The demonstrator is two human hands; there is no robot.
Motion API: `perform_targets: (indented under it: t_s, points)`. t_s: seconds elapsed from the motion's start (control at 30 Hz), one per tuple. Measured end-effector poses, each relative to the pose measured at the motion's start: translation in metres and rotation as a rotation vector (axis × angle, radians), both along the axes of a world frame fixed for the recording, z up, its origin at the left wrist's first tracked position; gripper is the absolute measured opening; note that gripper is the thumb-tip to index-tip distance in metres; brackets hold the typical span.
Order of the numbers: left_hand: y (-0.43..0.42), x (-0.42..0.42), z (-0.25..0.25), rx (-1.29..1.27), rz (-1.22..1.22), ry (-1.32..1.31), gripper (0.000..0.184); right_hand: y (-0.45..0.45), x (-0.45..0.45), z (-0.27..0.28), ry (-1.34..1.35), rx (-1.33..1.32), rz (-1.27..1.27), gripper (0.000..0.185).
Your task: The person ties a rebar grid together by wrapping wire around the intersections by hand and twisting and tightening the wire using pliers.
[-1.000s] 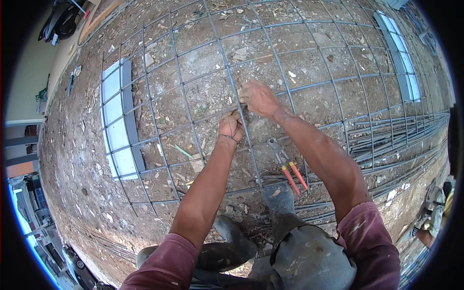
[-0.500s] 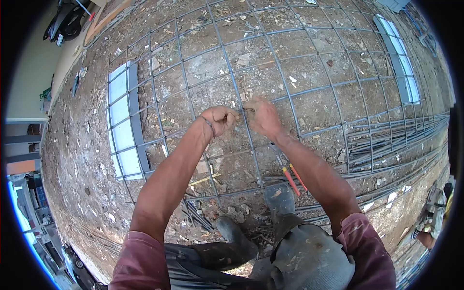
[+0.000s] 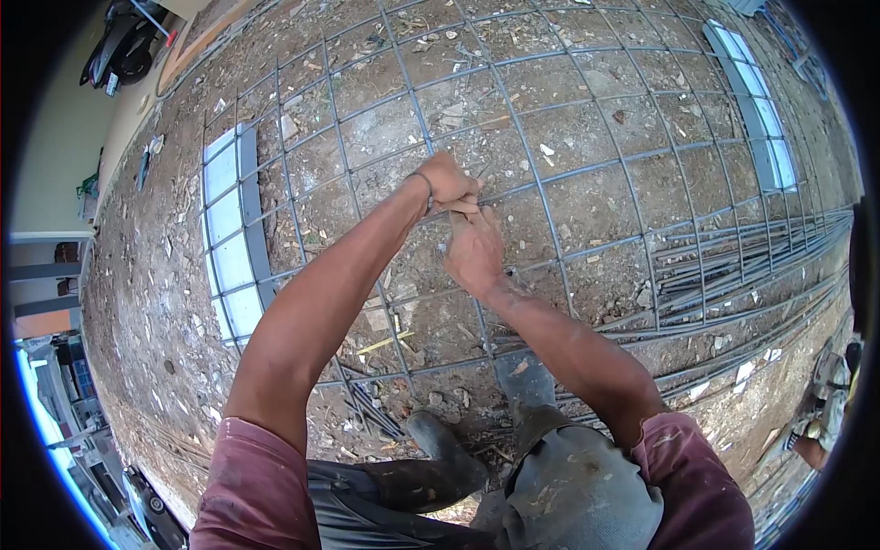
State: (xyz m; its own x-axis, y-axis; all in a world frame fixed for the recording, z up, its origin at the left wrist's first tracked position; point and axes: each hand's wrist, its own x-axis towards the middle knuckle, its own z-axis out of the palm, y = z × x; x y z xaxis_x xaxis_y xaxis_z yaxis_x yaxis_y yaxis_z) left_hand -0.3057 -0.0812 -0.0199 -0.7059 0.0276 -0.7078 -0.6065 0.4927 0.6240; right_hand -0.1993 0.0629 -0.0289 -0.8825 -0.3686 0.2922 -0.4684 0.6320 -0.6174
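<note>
A grid of steel bars [image 3: 586, 169] spreads over the dirt in front of me. My left hand [image 3: 446, 180] is closed at a crossing of two bars, wrist banded, its fingers touching those of my right hand. Just below it, my right hand [image 3: 475, 249] is closed too, fingertips pinched at the same crossing. Whatever the fingertips hold is hidden or too small to name. The pliers seen earlier are covered by my right forearm.
Long white-topped blocks lie under the grid at the left [image 3: 234, 236] and right [image 3: 768, 119]. Loose bars [image 3: 733, 266] are stacked at the right. My boots are below the grid's near edge. A motorcycle [image 3: 128, 50] stands at the upper left.
My left hand has moved from left of the crossing up and over it. My right hand has shifted down and left, and my right forearm now covers the pliers.
</note>
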Motion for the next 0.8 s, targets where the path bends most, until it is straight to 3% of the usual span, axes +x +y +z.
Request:
perform_targets:
  t_s: [0.03, 0.1, 0.17, 0.23, 0.27, 0.37, 0.43, 0.47, 0.53, 0.6, 0.67, 0.73, 0.8]
  points:
    - [0.008, -0.005, 0.006, 0.003, 0.000, 0.008, 0.018, -0.003, -0.001, 0.001, 0.048, 0.090, -0.024, 0.031]
    - [0.029, -0.008, 0.028, -0.665, -0.693, 0.410, 0.025, -0.008, -0.007, -0.011, 0.120, 0.228, 0.034, 0.027]
    - [0.048, -0.009, 0.035, -0.681, -0.605, 0.348, 0.029, -0.008, -0.019, -0.016, 0.193, 0.365, 0.092, 0.023]
    - [0.061, -0.006, 0.038, -0.748, -0.654, 0.565, 0.026, -0.007, -0.034, -0.021, 0.056, 0.067, 0.342, 0.022]
    - [0.066, -0.004, 0.047, -0.742, -0.659, 0.561, 0.026, -0.005, -0.038, -0.014, 0.049, 0.068, 0.338, 0.022]
    - [0.069, -0.004, 0.053, -0.743, -0.652, 0.512, 0.021, 0.005, -0.053, -0.010, -0.158, 0.192, 0.526, 0.035]
    - [0.062, -0.009, 0.055, -0.743, -0.671, 0.456, 0.021, 0.005, -0.063, -0.024, 0.397, 0.275, 0.683, 0.026]
    - [0.059, -0.005, 0.061, -0.747, -0.668, 0.456, 0.021, 0.001, -0.067, -0.034, 0.400, 0.272, 0.685, 0.026]
    - [0.053, 0.013, 0.076, -0.640, -0.421, 0.551, 0.030, -0.005, -0.071, -0.048, 0.201, 0.419, 0.749, 0.035]
    - [0.041, 0.056, 0.094, -0.550, -0.180, 0.899, 0.031, -0.002, -0.069, -0.027, 0.151, 0.318, 0.713, 0.029]
    - [0.025, 0.109, 0.135, -0.456, -0.167, 0.891, 0.031, -0.001, -0.067, -0.009, 0.112, 0.217, 0.683, 0.025]
    - [0.013, 0.169, 0.179, -0.370, -0.195, 0.845, 0.030, -0.001, -0.063, 0.002, 0.280, 0.513, 0.661, 0.023]
    - [0.007, 0.225, 0.217, -0.363, -0.136, 0.730, 0.032, -0.001, -0.064, 0.009, 0.393, 0.646, 0.708, 0.020]
